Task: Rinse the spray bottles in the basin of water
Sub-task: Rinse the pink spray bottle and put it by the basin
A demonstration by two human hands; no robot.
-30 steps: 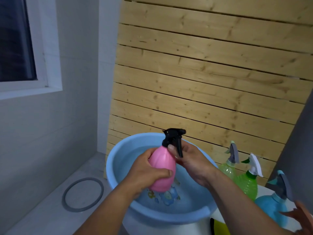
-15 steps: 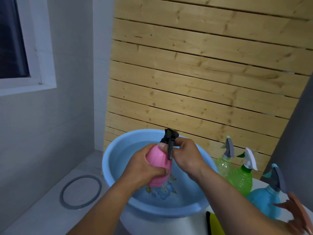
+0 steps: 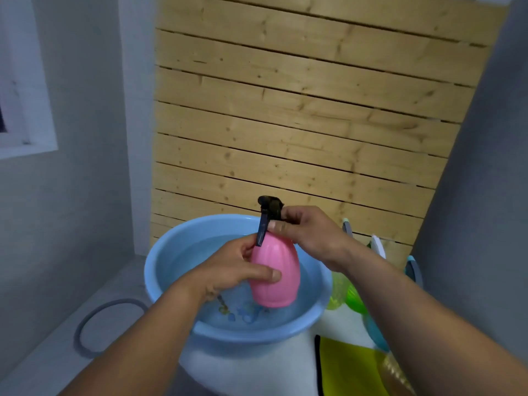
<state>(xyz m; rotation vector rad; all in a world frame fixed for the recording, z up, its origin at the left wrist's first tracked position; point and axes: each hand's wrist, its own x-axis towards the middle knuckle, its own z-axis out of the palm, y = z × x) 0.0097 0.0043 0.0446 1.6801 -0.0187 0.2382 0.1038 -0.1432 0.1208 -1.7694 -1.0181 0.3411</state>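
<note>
A pink spray bottle point(image 3: 275, 281) with a black trigger head point(image 3: 270, 208) is held upright over the blue basin point(image 3: 160, 270) of water. My left hand point(image 3: 237, 267) grips the pink body from the left, thumb across its front. My right hand point(image 3: 307, 232) grips the neck just under the black head. The bottle's base sits just above the water or at its surface; I cannot tell which.
Green spray bottles point(image 3: 353, 298) and a blue one point(image 3: 374, 332) stand right of the basin, partly hidden by my right arm. A yellow cloth point(image 3: 348, 370) lies on the white surface in front. A wooden slat wall rises behind; a grey ring point(image 3: 85, 330) lies on the floor.
The bottle has risen and straightened up, showing more of the pink body. The trigger head has turned to point left. The view has shifted, hiding most of the other bottles behind my arm.
</note>
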